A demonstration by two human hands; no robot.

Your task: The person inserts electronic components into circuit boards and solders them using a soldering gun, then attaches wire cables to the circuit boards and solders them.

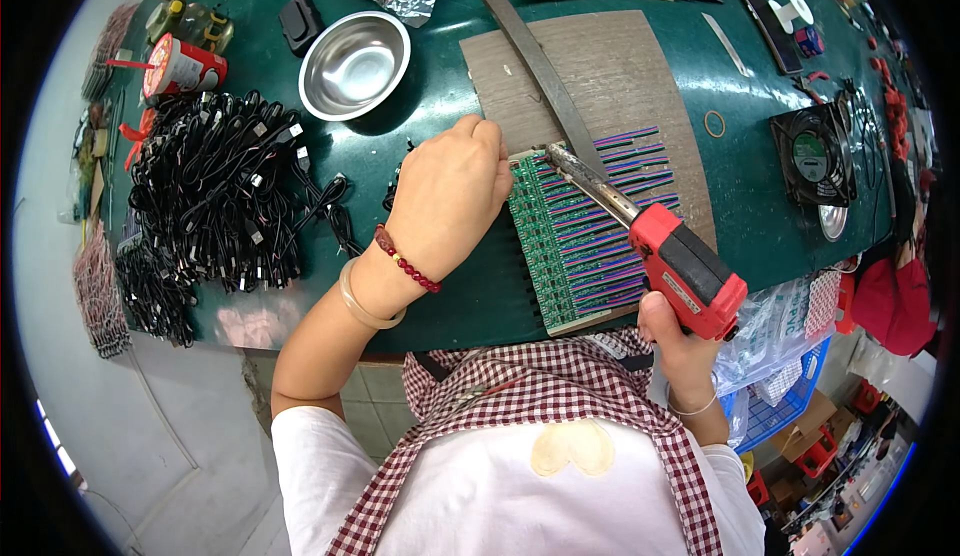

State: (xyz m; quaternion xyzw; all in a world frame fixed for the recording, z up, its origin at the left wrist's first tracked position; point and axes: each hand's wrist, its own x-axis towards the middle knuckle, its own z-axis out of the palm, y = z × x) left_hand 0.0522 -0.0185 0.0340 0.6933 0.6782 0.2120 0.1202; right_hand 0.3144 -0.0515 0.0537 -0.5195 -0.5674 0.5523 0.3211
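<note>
My right hand (680,348) grips a red and black soldering gun (690,274) from below. Its metal barrel points up and left, and the tip is at the upper end of a green circuit board panel (545,246). Rows of thin multicoloured wires (610,256) run out from the panel's right side. Beside that same upper end, my left hand (448,178) is closed with its fingers curled; whatever they pinch is hidden behind the hand. A flat metal bar (540,71) lies slantwise, its lower end over the wires by the soldering tip.
A large heap of black USB cables (225,191) lies on the left of the green table, near a steel bowl (355,64) and a red cup (183,66). Under the panel is a brown board (590,66). At right stand a black fan (812,156) and a white spool (792,10).
</note>
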